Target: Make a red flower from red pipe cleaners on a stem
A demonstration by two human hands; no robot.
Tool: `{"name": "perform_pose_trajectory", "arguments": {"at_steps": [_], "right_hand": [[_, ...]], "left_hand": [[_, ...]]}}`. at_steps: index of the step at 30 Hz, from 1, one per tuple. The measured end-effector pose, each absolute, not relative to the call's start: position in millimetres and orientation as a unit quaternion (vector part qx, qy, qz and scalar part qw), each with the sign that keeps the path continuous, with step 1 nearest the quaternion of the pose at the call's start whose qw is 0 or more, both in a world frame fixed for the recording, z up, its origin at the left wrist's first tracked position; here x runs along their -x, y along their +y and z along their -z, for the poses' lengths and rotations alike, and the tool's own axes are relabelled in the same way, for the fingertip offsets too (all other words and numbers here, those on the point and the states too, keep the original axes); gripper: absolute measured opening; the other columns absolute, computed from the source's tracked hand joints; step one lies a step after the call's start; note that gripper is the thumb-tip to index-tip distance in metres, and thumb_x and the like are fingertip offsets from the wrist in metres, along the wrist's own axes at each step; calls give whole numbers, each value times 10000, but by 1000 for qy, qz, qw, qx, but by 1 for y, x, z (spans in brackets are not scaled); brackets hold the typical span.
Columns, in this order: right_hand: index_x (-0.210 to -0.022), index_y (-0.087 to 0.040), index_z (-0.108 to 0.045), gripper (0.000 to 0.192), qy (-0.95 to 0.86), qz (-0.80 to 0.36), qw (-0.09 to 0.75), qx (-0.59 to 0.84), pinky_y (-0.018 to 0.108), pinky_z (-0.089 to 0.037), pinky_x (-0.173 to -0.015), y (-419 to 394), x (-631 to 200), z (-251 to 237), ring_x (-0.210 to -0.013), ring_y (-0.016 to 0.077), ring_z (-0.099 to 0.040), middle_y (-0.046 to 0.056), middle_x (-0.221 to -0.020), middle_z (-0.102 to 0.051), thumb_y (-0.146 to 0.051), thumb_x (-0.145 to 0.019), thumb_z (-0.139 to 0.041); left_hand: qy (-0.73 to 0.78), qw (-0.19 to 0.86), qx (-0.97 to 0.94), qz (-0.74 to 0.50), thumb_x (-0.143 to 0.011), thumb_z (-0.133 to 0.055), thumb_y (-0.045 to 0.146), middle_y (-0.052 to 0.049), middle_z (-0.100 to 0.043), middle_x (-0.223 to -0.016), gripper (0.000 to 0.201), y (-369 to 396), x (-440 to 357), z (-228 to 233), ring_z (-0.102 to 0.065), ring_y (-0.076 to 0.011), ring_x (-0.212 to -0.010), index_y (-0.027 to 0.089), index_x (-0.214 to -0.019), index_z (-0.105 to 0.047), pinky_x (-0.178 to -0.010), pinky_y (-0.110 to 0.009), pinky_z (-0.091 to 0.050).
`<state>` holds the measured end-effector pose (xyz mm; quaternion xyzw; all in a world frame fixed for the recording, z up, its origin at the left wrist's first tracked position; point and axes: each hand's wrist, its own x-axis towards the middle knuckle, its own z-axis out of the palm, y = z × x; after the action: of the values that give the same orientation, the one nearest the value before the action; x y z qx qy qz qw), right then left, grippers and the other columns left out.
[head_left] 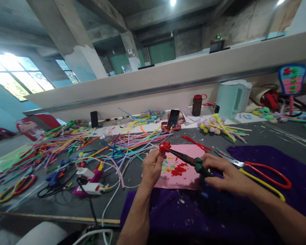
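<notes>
Pinched in the fingers of my left hand (pixel 153 166) is a small red fuzzy flower (pixel 164 146), apparently of pipe cleaner. My right hand (pixel 225 172) is closed around the dark green handles of long-nose pliers (pixel 185 157). The tips of the pliers reach the right side of the red flower; whether they grip it I cannot tell. Below both hands lies a pink sheet (pixel 191 182) with a heap of short red pieces (pixel 179 169) and a few yellow and green bits. Two red pipe cleaners (pixel 196 143) rest at its upper right corner.
Large scissors (pixel 265 169) lie on purple cloth (pixel 302 163) at right. Pipe cleaners (pixel 68 143), a glue gun (pixel 54 177), a power strip (pixel 91 187) with cables and other scissors (pixel 16 189) fill the left. A phone (pixel 173 118), bottle (pixel 197 105) and kettle (pixel 232 98) stand behind.
</notes>
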<state>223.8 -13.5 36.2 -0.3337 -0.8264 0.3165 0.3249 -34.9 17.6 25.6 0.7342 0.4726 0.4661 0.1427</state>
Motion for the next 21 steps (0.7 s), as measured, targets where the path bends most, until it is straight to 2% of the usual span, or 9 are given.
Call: {"name": "perform_pose_trajectory", "arguments": {"at_steps": [10, 16, 21], "right_hand": [[-815, -179, -591, 92, -823, -338, 311, 333, 278, -422, -689, -13, -223, -34, -745, 158, -531, 18, -826, -571, -216, -737, -556], [-738, -171, -544, 51, -814, -360, 303, 340, 249, -398, -625, -14, -223, -32, -676, 137, -492, 0, -748, -543, -221, -737, -542], [-738, -172, -526, 47, -803, -384, 297, 346, 244, -384, -618, -14, -223, -31, -682, 137, -480, -3, -747, -536, -219, -734, -531]], "left_hand": [[471, 138, -735, -468, -838, -429, 306, -23, -576, -710, 221, 20, 37, -24, -531, -147, -693, 193, -848, -620, -646, -250, -403], [467, 138, -742, -462, -833, -437, 265, -16, -584, -712, 216, 20, 37, -25, -539, -132, -687, 183, -769, -627, -651, -243, -404], [468, 146, -744, -455, -835, -433, 266, -13, -575, -706, 207, 20, 37, -24, -543, -133, -681, 187, -852, -623, -641, -244, -409]]}}
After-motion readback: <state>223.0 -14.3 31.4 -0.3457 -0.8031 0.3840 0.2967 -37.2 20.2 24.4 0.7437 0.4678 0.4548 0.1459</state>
